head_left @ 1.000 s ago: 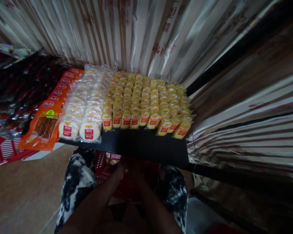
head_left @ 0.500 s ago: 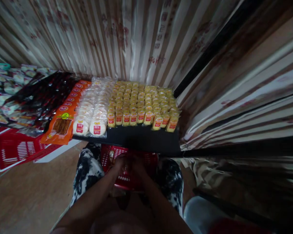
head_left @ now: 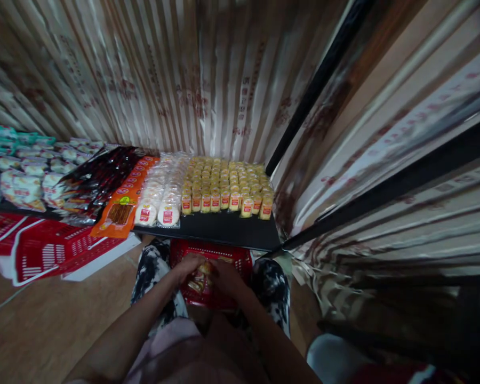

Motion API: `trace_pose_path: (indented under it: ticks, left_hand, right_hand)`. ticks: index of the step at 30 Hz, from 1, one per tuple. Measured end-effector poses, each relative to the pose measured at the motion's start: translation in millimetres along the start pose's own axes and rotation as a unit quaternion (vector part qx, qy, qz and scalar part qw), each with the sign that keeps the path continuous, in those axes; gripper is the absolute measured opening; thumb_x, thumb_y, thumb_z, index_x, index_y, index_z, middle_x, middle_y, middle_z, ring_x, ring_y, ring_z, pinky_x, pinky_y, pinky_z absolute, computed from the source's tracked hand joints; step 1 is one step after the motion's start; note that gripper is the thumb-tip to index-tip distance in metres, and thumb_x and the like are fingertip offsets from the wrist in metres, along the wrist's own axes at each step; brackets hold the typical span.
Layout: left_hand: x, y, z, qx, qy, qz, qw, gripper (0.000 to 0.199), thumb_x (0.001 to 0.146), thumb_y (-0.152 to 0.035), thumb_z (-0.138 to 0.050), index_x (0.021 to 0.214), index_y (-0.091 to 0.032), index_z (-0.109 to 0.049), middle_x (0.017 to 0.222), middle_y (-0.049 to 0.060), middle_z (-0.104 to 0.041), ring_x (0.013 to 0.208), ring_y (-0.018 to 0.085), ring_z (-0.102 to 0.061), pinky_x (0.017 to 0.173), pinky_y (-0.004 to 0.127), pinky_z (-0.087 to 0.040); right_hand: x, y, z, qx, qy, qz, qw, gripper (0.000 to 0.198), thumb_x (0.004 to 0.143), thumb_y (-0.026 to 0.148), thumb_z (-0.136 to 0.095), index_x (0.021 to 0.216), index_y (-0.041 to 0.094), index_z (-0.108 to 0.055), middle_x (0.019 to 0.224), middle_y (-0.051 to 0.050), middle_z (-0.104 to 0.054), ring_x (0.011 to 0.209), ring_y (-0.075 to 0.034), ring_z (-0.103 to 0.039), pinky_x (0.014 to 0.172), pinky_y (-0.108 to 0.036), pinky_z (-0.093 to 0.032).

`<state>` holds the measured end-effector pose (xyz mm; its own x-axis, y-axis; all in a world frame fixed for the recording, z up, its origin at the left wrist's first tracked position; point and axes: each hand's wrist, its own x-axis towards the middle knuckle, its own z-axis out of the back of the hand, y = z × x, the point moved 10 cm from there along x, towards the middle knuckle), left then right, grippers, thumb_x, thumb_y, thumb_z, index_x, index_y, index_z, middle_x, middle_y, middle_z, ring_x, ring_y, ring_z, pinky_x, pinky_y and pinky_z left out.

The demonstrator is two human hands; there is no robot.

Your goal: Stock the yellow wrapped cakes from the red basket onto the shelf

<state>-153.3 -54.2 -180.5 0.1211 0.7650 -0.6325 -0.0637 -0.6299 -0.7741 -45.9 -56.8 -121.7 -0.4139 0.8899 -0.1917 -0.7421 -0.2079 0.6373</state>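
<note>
Wrapped packet [head_left: 205,268] between left hand [head_left: 188,265] and right hand [head_left: 225,277], close to both; long axis unclear. Both hands curled; whether gripping, cannot tell.

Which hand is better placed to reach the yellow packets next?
Probably the right hand: it sits more squarely before the yellow packets, while the left hand is off toward the white round packs. Both are over the red basket.

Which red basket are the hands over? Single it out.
The red basket between the patterned trouser legs, beneath the left hand and right hand; the other red baskets sit off to the left.
</note>
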Motion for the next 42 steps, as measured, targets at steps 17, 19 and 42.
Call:
trace_pose_path:
  ticks: [17,19,42]
  left_hand:
    - [-25.7,-107.9,-29.1,0.120,0.007,-0.230,0.966,0.043,0.065,-0.025,-0.063,0.105,-0.014,-0.052,0.080,0.000,-0.060,0.071,0.013,-0.055,0.065,0.023,-0.043]
    - [-23.9,-117.5,-29.3,0.159,-0.040,-0.254,0.953,0.040,0.067,-0.024,-0.061,0.106,-0.015,-0.052,0.083,0.001,-0.061,0.073,0.013,-0.055,0.067,0.023,-0.043]
    - [-2.2,-223.9,-59.5,0.294,-0.208,-0.349,0.865,0.039,0.080,-0.016,-0.052,0.119,-0.016,-0.052,0.114,0.009,-0.057,0.103,0.019,-0.055,0.091,0.030,-0.041]
  right_hand:
    - [-13.0,17.2,87.1,-0.011,-0.141,-0.046,0.989,0.027,0.075,0.035,-0.057,0.098,0.021,-0.062,0.088,-0.005,-0.064,0.080,-0.018,-0.060,0.072,-0.026,-0.042]
    - [-12.3,14.3,94.4,-0.004,-0.164,-0.053,0.985,0.027,0.075,0.033,-0.057,0.099,0.020,-0.062,0.087,-0.004,-0.063,0.078,-0.018,-0.059,0.073,-0.026,-0.042]
    - [23.6,-23.1,150.2,0.115,-0.401,-0.007,0.909,0.044,0.082,0.018,-0.039,0.125,0.016,-0.046,0.106,-0.011,-0.053,0.084,-0.016,-0.059,0.074,-0.032,-0.053]
